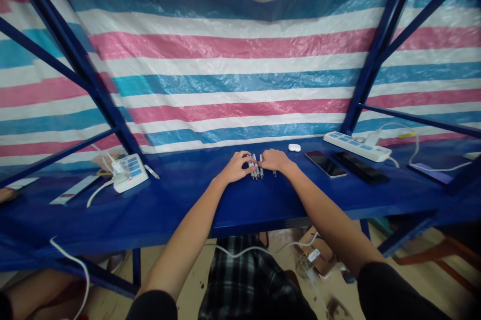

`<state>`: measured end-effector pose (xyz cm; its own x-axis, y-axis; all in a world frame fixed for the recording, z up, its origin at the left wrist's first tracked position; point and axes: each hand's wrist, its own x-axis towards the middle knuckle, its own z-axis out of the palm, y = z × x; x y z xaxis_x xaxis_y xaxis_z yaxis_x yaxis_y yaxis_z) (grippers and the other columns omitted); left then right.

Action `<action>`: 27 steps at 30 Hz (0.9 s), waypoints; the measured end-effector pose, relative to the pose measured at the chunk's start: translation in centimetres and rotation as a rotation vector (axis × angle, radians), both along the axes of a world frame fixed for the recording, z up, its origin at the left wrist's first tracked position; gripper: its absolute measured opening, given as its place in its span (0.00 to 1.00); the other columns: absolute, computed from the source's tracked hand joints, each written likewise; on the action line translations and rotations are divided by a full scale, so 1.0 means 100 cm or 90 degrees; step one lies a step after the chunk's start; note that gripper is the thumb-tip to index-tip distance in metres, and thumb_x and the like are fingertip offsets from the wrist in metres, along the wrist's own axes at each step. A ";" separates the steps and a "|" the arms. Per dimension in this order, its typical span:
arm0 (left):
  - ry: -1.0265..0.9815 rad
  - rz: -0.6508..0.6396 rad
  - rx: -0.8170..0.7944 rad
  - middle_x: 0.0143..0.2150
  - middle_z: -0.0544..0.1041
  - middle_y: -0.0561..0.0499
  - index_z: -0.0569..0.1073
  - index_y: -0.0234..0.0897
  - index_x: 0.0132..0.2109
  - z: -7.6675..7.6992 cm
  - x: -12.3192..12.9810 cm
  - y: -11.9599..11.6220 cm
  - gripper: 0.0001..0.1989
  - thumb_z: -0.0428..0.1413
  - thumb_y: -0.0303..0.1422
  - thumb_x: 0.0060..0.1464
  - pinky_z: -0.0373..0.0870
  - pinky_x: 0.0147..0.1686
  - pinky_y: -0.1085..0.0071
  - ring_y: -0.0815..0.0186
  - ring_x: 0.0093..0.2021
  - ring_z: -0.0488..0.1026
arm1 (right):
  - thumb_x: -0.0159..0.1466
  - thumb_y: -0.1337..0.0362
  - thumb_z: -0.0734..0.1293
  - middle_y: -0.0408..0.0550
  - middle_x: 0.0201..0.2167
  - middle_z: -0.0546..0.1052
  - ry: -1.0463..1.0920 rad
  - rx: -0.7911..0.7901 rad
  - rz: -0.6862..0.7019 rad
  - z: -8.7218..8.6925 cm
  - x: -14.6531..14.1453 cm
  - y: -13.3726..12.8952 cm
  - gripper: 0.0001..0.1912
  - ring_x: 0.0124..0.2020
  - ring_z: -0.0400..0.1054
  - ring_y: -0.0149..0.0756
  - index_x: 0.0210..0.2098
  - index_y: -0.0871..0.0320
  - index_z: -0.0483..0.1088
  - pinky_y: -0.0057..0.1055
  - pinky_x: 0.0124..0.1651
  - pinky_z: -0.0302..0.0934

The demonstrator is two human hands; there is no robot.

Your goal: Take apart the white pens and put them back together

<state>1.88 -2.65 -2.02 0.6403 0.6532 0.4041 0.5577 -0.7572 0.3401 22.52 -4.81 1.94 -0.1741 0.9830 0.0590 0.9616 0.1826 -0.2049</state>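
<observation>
A small row of white and grey pens (256, 168) lies side by side on the blue tabletop, their metal tips toward me. From the left, my left hand (237, 167) curls its fingers and thumb around the row. My right hand (275, 160) is closed at the row's right side, its fingertips against the nearest pen. Another pen's tip (274, 174) shows below my right hand, with the rest of that pen hidden. The exact number of pens is not clear.
Right of my hands are a white earbud case (294, 147), a smartphone (325, 164), a dark phone (361, 167) and a power strip (356, 146). Leftward are another power strip (130, 173) and a white pen (152, 172). Blue frame posts (366, 69) rise behind.
</observation>
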 end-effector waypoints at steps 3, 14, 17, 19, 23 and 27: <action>-0.002 0.002 0.001 0.60 0.70 0.44 0.80 0.44 0.51 -0.001 0.000 0.001 0.16 0.58 0.46 0.63 0.62 0.64 0.50 0.52 0.61 0.65 | 0.63 0.51 0.68 0.69 0.47 0.80 -0.014 0.021 -0.007 -0.001 -0.005 0.001 0.22 0.49 0.76 0.57 0.44 0.63 0.80 0.40 0.48 0.65; -0.023 0.019 0.244 0.68 0.67 0.43 0.67 0.45 0.67 0.026 0.006 -0.020 0.24 0.53 0.43 0.67 0.56 0.68 0.50 0.52 0.70 0.57 | 0.65 0.58 0.61 0.42 0.17 0.70 0.445 -0.042 0.251 0.000 0.014 0.007 0.15 0.19 0.62 0.30 0.27 0.60 0.71 0.28 0.28 0.55; 0.017 0.025 0.259 0.52 0.79 0.44 0.71 0.41 0.63 0.028 0.007 -0.017 0.19 0.49 0.40 0.70 0.62 0.61 0.53 0.55 0.59 0.69 | 0.66 0.51 0.64 0.42 0.20 0.72 0.523 -0.107 0.279 -0.002 0.015 0.007 0.17 0.17 0.61 0.29 0.35 0.60 0.71 0.27 0.23 0.53; 0.030 0.044 0.252 0.43 0.80 0.45 0.76 0.39 0.55 0.028 0.006 -0.016 0.17 0.47 0.40 0.71 0.66 0.55 0.56 0.57 0.49 0.73 | 0.66 0.45 0.66 0.42 0.21 0.72 0.546 -0.115 0.287 -0.004 0.018 0.009 0.21 0.17 0.60 0.28 0.34 0.59 0.70 0.26 0.22 0.51; 0.006 0.063 0.245 0.44 0.79 0.46 0.77 0.38 0.49 0.029 0.003 -0.016 0.16 0.48 0.41 0.71 0.67 0.47 0.63 0.60 0.45 0.74 | 0.64 0.37 0.65 0.39 0.17 0.62 0.599 -0.139 0.257 -0.009 0.022 0.014 0.29 0.16 0.53 0.25 0.28 0.60 0.69 0.26 0.20 0.45; 0.019 0.070 0.229 0.46 0.78 0.47 0.77 0.40 0.51 0.028 0.003 -0.017 0.15 0.48 0.39 0.71 0.68 0.44 0.67 0.63 0.44 0.75 | 0.62 0.37 0.66 0.35 0.18 0.56 0.635 -0.198 0.225 -0.014 0.019 0.019 0.30 0.16 0.47 0.24 0.34 0.62 0.74 0.25 0.20 0.41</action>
